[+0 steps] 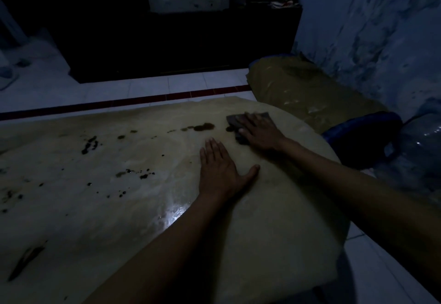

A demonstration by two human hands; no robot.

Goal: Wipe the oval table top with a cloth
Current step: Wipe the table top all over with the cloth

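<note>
Head view: dim room, looking down over a pale oval table top [100,208].
Table top long axis: runs left to right across the picture, rounded end at the right, near edge cut off at the bottom.
Surface: dark stains [204,127] in a loose row across the far half, more specks at the left; glossy wet patch near the middle.
Cloth [235,120]: dark, flat on the table near the far right end, partly hidden under a hand; long side roughly parallel to the far edge.
Right hand [261,134]: palm down on the cloth, fingers pressed together and pointing left and away, pressing it flat, not pinching.
Left hand [220,172]: flat on bare table just beside the cloth, fingers together pointing away, thumb spread out to the right.
Beyond the right end: brownish cushion [305,91] on the tiled floor [143,88], blue-rimmed object [362,124] beside it, exact kind not clear.
Background: pale frame [188,0] against darkness.
</note>
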